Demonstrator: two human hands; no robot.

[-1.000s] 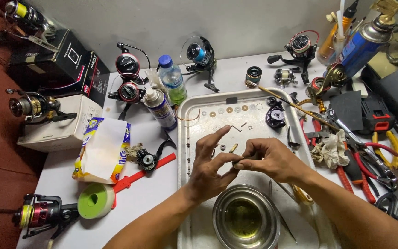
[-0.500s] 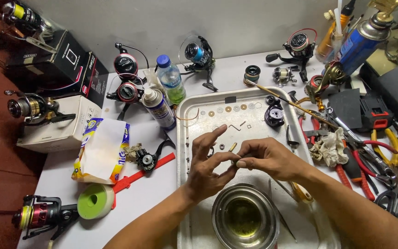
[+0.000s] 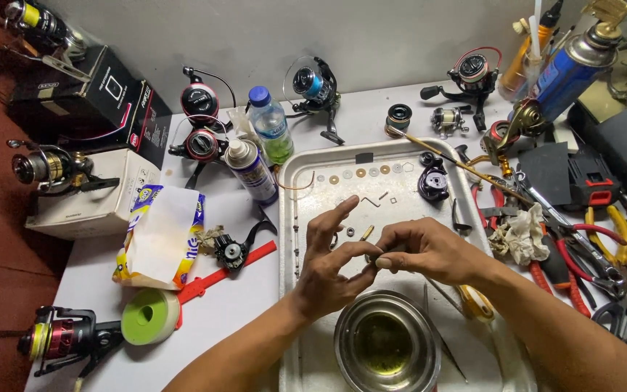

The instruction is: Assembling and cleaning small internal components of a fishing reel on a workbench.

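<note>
My left hand [image 3: 332, 265] and my right hand [image 3: 422, 250] meet above a white metal tray [image 3: 306, 170], fingertips pinched together on a tiny part that I cannot make out. Just below them stands a steel bowl [image 3: 386, 345] holding yellowish liquid. Small washers, pins and a brass piece [image 3: 366, 232] lie scattered on the tray beyond my fingers. A black reel body part [image 3: 433, 181] rests at the tray's far right corner.
Several fishing reels [image 3: 197, 141] ring the table, with boxes [image 3: 88, 203] at left, a spray can [image 3: 252, 170], a water bottle [image 3: 270, 131] and a green tape roll [image 3: 150, 317]. Pliers and cutters [image 3: 582, 243] crowd the right side beside a crumpled rag [image 3: 520, 234].
Both hands have stayed over the tray, fingers shifting slightly around the small part. Nothing else has moved.
</note>
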